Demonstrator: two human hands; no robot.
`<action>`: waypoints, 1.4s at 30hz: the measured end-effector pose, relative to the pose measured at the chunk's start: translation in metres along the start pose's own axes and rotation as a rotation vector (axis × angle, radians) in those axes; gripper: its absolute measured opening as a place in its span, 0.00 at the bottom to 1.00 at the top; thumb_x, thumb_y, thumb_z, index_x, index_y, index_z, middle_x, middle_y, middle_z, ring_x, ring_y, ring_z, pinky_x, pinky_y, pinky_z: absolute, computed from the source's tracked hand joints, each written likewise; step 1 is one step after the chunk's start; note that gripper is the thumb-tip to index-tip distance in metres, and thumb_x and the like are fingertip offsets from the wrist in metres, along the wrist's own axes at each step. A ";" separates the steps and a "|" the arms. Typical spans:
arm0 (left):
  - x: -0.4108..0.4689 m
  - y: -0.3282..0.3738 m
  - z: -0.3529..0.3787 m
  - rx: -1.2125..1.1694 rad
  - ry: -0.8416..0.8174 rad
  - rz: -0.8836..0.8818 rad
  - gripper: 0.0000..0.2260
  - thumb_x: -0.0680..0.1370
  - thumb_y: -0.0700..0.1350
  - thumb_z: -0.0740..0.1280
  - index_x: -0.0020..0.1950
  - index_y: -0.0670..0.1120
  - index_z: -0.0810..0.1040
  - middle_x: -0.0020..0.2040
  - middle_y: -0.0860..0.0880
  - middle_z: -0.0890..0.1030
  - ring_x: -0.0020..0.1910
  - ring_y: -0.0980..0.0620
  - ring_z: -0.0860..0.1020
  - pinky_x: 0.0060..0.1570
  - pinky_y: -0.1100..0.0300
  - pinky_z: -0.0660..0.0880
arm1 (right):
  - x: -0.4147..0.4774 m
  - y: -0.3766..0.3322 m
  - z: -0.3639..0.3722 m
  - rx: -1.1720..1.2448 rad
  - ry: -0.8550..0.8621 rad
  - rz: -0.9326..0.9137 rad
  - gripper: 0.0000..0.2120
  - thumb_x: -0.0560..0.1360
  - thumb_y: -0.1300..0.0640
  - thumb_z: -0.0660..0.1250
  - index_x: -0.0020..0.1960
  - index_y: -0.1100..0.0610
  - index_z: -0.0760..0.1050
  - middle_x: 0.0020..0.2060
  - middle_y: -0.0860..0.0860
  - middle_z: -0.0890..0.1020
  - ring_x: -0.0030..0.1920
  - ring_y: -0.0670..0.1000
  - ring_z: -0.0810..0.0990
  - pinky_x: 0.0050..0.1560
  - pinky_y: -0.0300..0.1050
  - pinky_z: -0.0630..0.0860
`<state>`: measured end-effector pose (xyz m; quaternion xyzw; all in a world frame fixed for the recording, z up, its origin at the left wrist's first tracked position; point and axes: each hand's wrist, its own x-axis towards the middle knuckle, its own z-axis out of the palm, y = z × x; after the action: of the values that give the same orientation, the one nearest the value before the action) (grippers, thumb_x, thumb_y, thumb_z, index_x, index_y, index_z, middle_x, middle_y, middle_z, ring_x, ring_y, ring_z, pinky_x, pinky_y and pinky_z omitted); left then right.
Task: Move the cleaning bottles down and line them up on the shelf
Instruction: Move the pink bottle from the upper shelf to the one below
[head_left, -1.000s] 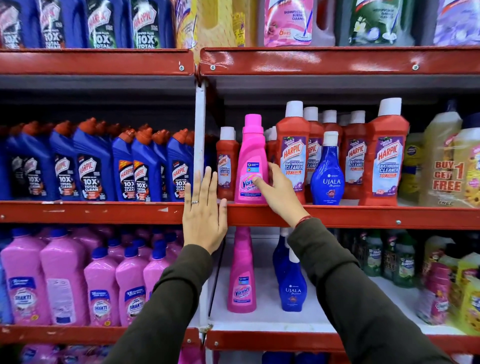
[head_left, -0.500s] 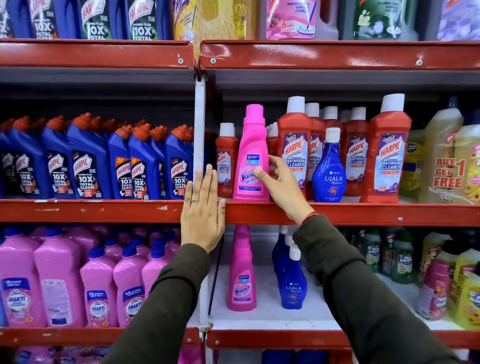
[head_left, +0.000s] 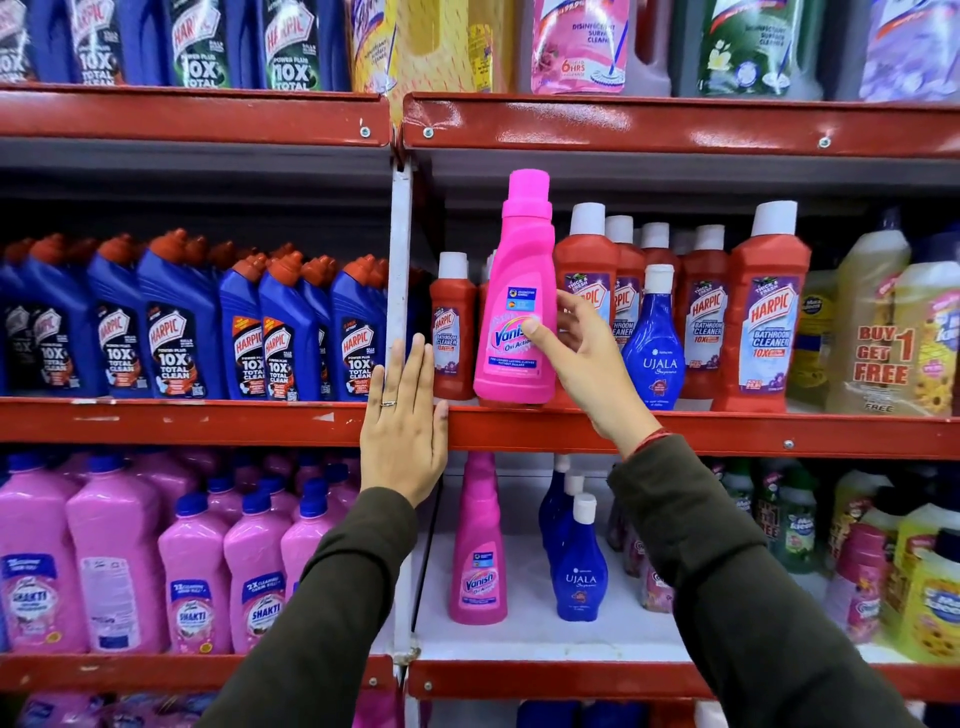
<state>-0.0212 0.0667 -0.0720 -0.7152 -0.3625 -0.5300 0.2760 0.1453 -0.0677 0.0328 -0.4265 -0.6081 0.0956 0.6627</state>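
A pink Vanish bottle (head_left: 514, 291) stands out at the front of the middle shelf (head_left: 727, 434), its base just above the red edge. My right hand (head_left: 587, 364) grips its right side, thumb on the label. My left hand (head_left: 402, 441) lies flat and open against the shelf edge beside the post. A blue Ujala bottle (head_left: 652, 353) stands among red bottles on the same shelf. On the white lower shelf (head_left: 519, 639) stand another pink Vanish bottle (head_left: 478, 561) and a short row of blue Ujala bottles (head_left: 581, 571).
Red Harpic bathroom cleaners (head_left: 766, 322) crowd behind and right of the pink bottle. Blue Harpic bottles (head_left: 176, 332) fill the left bay, pink Shakti bottles (head_left: 114, 566) sit below them. Yellow bottles (head_left: 878, 332) stand far right. A white post (head_left: 400, 260) divides the bays.
My right hand has closed on the pink Vanish bottle and lifted it up and forward from between the red bottles. My left hand stays on the shelf edge.
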 end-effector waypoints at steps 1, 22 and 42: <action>0.000 0.000 0.000 -0.007 0.000 0.004 0.27 0.86 0.49 0.49 0.84 0.41 0.56 0.85 0.45 0.55 0.85 0.46 0.52 0.83 0.49 0.45 | -0.006 0.000 -0.001 0.010 -0.006 0.004 0.23 0.79 0.57 0.68 0.73 0.57 0.67 0.59 0.48 0.79 0.55 0.40 0.80 0.52 0.32 0.81; -0.183 -0.002 0.016 -0.117 -0.134 -0.133 0.29 0.84 0.47 0.52 0.84 0.40 0.50 0.85 0.43 0.53 0.85 0.48 0.45 0.83 0.50 0.40 | -0.169 0.125 0.026 0.066 -0.161 0.245 0.20 0.78 0.59 0.70 0.69 0.54 0.73 0.62 0.50 0.82 0.62 0.48 0.82 0.60 0.43 0.79; -0.270 -0.002 0.063 -0.033 -0.336 -0.165 0.34 0.83 0.49 0.50 0.84 0.41 0.37 0.84 0.43 0.36 0.84 0.48 0.40 0.82 0.51 0.37 | -0.192 0.232 0.055 0.044 -0.162 0.454 0.24 0.77 0.58 0.71 0.71 0.58 0.70 0.63 0.52 0.81 0.61 0.45 0.82 0.60 0.39 0.80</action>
<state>-0.0356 0.0560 -0.3490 -0.7659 -0.4522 -0.4299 0.1554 0.1407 -0.0236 -0.2695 -0.5289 -0.5454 0.2891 0.5824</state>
